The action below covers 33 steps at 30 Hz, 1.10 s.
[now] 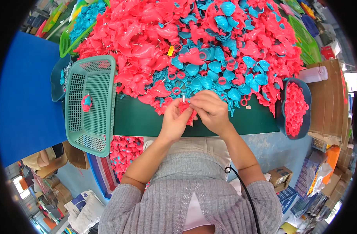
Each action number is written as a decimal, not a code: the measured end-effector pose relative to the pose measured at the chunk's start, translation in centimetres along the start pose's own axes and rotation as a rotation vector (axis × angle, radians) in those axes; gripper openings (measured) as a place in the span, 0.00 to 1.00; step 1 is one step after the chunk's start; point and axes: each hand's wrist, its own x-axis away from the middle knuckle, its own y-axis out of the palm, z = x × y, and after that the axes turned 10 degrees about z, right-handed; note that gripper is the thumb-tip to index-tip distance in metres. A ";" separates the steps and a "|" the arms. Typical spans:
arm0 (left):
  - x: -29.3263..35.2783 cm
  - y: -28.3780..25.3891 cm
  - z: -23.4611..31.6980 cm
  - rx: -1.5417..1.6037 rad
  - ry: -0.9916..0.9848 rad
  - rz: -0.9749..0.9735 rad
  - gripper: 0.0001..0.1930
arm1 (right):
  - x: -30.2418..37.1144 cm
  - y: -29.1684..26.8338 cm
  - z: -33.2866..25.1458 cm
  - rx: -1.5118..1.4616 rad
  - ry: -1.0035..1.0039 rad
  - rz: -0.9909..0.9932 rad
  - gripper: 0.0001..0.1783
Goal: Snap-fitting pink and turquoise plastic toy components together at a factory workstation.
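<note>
Over the near edge of the green table, my left hand (174,121) is closed round a red plastic part (184,107). A short silvery metal pin (183,98) stands up from it. My right hand (212,110) pinches at the top of the same part, where a small bit of blue plastic (188,101) shows between the fingertips. My fingers cover most of the part. Just beyond my hands lies a large heap of glossy red plastic pieces (141,27), mixed with blue shell-shaped pieces (192,69) and red rings (222,80).
At the left, a green mesh basket (113,89) holds one red-and-blue piece (86,103). A dark bowl (308,107) of small red parts stands at the right, beside a cardboard box (326,101). Another dark bowl (57,84) sits behind the basket. A black cable (249,197) hangs across my right side.
</note>
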 end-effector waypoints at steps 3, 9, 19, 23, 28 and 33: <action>0.8 -0.7 0.1 -0.093 0.087 0.029 0.10 | -0.7 -0.7 -1.0 0.071 -0.143 -0.098 0.10; 0.2 -1.1 -1.5 -0.137 0.128 -0.057 0.08 | 2.1 -0.2 1.0 -0.292 0.387 -0.133 0.08; -0.4 -2.5 0.3 0.079 -0.083 0.140 0.14 | -2.1 -0.6 4.2 0.609 -0.257 -0.247 0.20; -0.7 -2.5 0.2 0.117 -0.093 0.145 0.14 | -2.2 -0.3 6.0 0.703 -0.379 -0.323 0.17; -1.3 -1.9 0.3 0.173 -0.097 0.167 0.14 | -2.6 -0.1 6.5 0.631 -0.473 -0.310 0.14; -2.0 -1.0 0.5 0.268 -0.129 0.185 0.12 | -1.8 -0.8 1.9 0.191 -0.384 -0.193 0.21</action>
